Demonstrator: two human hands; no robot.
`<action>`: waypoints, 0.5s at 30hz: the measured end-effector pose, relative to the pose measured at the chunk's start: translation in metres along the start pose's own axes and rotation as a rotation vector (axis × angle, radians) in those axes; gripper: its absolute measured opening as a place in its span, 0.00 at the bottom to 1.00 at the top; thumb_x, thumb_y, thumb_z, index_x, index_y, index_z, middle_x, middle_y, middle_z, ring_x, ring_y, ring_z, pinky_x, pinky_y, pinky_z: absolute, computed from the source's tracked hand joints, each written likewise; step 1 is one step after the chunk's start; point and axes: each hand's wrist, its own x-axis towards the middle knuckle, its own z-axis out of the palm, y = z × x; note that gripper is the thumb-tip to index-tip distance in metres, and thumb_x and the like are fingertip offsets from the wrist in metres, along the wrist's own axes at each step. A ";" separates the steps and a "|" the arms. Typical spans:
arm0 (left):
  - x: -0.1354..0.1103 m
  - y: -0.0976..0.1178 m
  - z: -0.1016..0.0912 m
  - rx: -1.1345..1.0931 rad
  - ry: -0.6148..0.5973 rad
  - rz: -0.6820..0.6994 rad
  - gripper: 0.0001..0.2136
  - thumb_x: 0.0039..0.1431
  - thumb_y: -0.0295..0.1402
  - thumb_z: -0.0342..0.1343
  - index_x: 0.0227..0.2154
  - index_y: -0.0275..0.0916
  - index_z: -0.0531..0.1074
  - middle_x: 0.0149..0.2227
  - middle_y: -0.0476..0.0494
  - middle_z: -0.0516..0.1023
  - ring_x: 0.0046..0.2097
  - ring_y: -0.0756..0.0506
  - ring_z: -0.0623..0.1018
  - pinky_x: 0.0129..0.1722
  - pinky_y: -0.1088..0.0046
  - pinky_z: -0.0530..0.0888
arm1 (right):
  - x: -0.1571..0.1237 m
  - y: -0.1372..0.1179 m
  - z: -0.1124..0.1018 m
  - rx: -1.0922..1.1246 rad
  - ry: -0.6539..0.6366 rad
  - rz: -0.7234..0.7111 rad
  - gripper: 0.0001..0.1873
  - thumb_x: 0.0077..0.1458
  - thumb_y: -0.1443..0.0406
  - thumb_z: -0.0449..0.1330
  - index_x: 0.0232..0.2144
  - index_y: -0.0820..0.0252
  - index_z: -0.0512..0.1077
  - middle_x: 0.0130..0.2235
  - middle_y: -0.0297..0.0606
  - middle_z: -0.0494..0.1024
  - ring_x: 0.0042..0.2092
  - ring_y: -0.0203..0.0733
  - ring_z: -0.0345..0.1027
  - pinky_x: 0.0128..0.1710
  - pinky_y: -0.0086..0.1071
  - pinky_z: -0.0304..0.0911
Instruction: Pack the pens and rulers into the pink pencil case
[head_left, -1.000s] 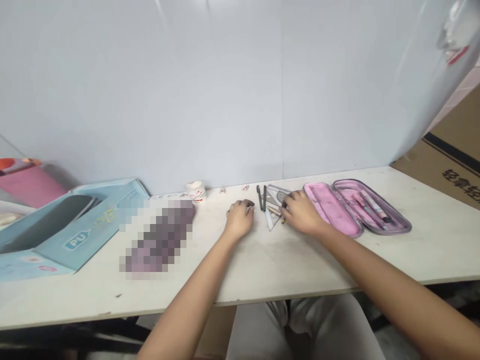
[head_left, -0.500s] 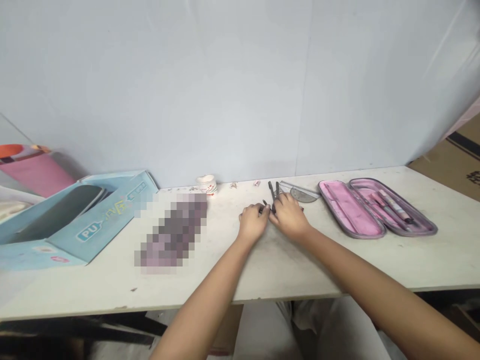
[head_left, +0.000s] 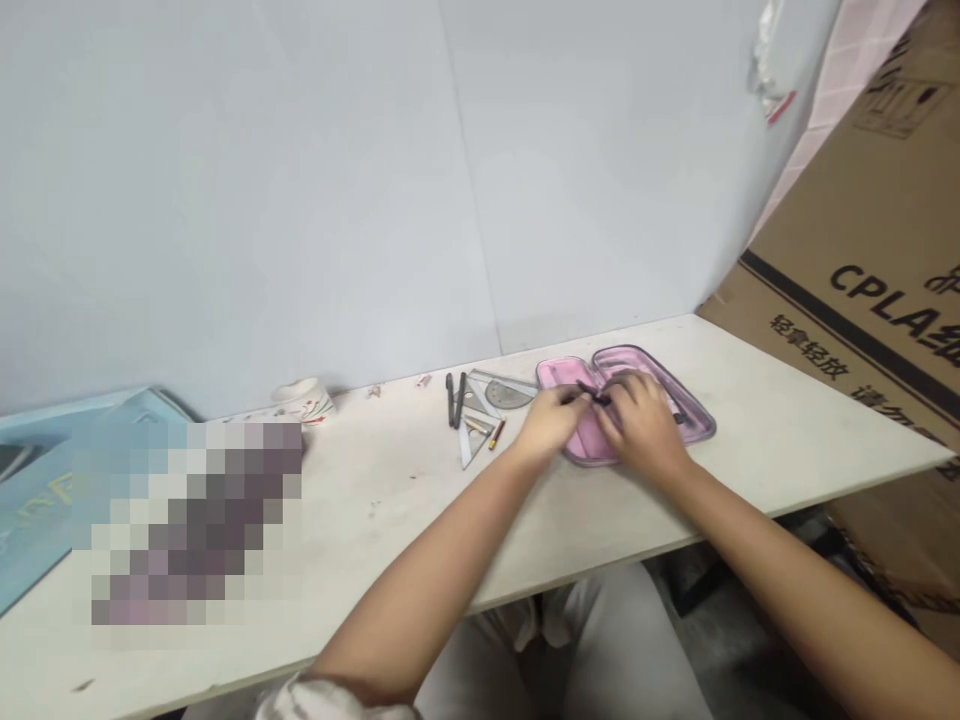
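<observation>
A thin dark stick (head_left: 588, 389), probably a pen, sits between the fingertips of the two hands, over the open pencil case (head_left: 589, 440) near its fold. What shows of its long axis runs crosswise, from far left towards near right, slanting much as the case's two halves do. The left hand (head_left: 552, 420) is over the left edge of the pink left half, the right hand (head_left: 643, 418) across the fold and the right half, so neither is clearly nearer. The fingers of both curl in around the stick; they overlap it so much that I cannot tell which hand grips it, or how firmly.

Just beside the left hand, and well apart from the right, lie a clear protractor (head_left: 508, 394), a short pencil (head_left: 497, 434) and two black pens (head_left: 455, 402), the pens pointing away from the person. Farther left on the tabletop (head_left: 420, 560) stands a paper cup (head_left: 301, 400); beyond the right end rises a cardboard box (head_left: 832, 210).
</observation>
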 end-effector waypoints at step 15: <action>0.001 0.006 0.049 0.777 -0.150 0.151 0.17 0.57 0.37 0.41 0.45 0.41 0.69 0.47 0.38 0.69 0.51 0.37 0.65 0.50 0.55 0.60 | -0.015 0.063 -0.028 -0.215 -0.249 0.137 0.18 0.55 0.58 0.48 0.34 0.64 0.72 0.39 0.51 0.69 0.45 0.52 0.56 0.39 0.40 0.55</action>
